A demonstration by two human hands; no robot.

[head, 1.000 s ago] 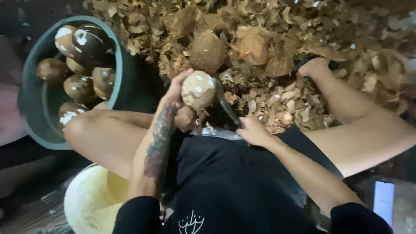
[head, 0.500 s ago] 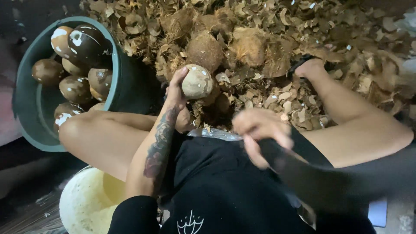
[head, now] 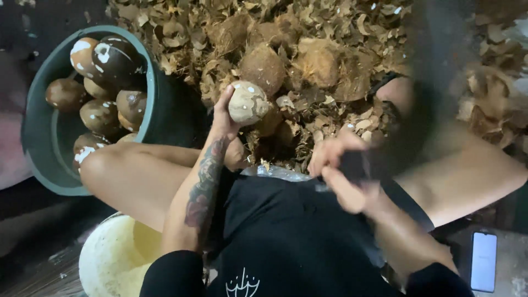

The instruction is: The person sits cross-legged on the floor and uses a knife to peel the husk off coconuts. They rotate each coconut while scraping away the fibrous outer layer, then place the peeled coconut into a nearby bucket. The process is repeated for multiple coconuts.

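Head view — left hand (head: 223,118) grips a coconut (head: 247,103) raised; right hand (head: 344,170) clenches a blurred blade handle.

round husked coconut (head: 247,103), pale-flecked brown, held up above husk heap.

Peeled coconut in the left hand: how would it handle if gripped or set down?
The coconut looks round and hard, so it would probably roll if set on a flat spot. The left hand cups it from one side, so it likely needs a wide grip. Its shaved surface with pale patches may be a bit slick.
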